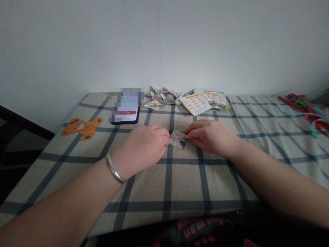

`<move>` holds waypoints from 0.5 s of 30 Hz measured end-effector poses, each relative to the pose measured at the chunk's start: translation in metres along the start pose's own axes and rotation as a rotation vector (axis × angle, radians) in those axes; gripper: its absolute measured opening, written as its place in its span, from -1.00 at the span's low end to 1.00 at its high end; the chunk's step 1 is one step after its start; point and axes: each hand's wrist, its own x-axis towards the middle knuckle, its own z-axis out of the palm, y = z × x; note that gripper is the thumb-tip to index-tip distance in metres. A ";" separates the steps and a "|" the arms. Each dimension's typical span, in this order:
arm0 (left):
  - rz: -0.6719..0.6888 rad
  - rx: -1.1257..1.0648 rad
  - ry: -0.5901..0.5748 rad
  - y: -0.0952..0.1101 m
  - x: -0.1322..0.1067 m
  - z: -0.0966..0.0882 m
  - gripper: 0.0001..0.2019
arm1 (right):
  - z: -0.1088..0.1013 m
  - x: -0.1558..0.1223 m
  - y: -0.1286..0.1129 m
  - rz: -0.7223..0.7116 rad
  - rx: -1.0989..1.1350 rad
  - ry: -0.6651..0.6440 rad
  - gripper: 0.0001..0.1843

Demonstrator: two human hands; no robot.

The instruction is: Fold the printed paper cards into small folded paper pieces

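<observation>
Dark fabric (205,233), tablecloth edge (146,221), checked expanse (185,185), small paper (177,138) between both hands (144,144) (213,137).

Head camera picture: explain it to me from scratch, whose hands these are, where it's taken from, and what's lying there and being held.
There is no machine here, just a person's bare hands, seen by a camera worn on the head, looking forward and down. The left hand, with a silver bangle at its wrist, and the right hand hold a small printed paper between them. On the checked cloth lie a smartphone, a teddy bear figure, crumpled-looking folded papers, flat printed leaflets and, far right, a red and green tangle, too blurred to name surely.
</observation>
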 end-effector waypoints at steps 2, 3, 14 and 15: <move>0.006 -0.001 -0.005 0.000 0.000 0.000 -0.78 | 0.000 0.000 0.002 0.007 0.038 0.012 -0.71; 0.006 -0.001 -0.008 0.000 0.000 0.000 -0.78 | 0.001 0.001 0.003 0.011 0.052 0.018 -0.71; 0.007 -0.024 0.018 -0.002 -0.001 0.003 -0.81 | 0.004 0.002 0.026 -0.006 0.218 0.015 -0.66; 0.006 -0.031 0.017 -0.002 -0.001 0.003 -0.81 | 0.004 0.002 0.026 0.002 0.242 0.010 -0.65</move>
